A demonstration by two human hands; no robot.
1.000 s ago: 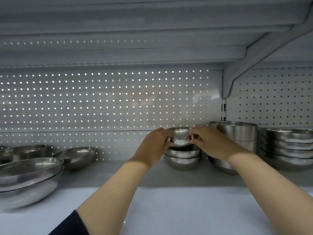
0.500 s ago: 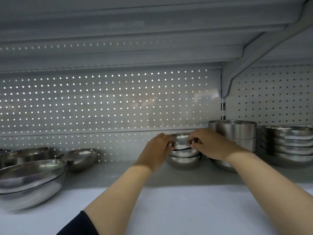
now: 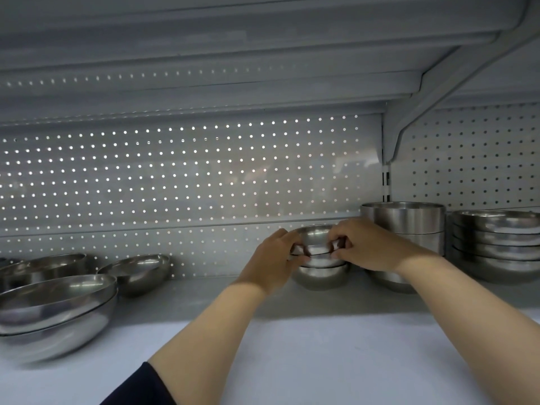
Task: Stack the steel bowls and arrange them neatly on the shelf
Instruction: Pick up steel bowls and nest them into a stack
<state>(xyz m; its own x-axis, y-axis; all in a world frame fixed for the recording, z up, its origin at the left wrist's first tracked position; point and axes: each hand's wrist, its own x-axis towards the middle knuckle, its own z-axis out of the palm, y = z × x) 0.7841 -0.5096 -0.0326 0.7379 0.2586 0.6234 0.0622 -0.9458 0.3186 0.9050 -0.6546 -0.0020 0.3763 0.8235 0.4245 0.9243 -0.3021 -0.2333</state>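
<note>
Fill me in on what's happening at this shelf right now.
A person is stacking steel bowls. Both hands, left hand and right hand, grip the small top bowl on a short stack at the back of the shelf. Taller stacks stand to its right; loose bowls wait on the left.

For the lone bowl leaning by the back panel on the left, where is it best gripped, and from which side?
Probably by the rim of the lone bowl, from the front: it tilts open toward the viewer, the rounded polished wall offers little purchase, and the back panel blocks the rear.

Bare shelf (image 3: 292, 346) midway — bowl stacks (image 3: 493, 244) flanking
</note>
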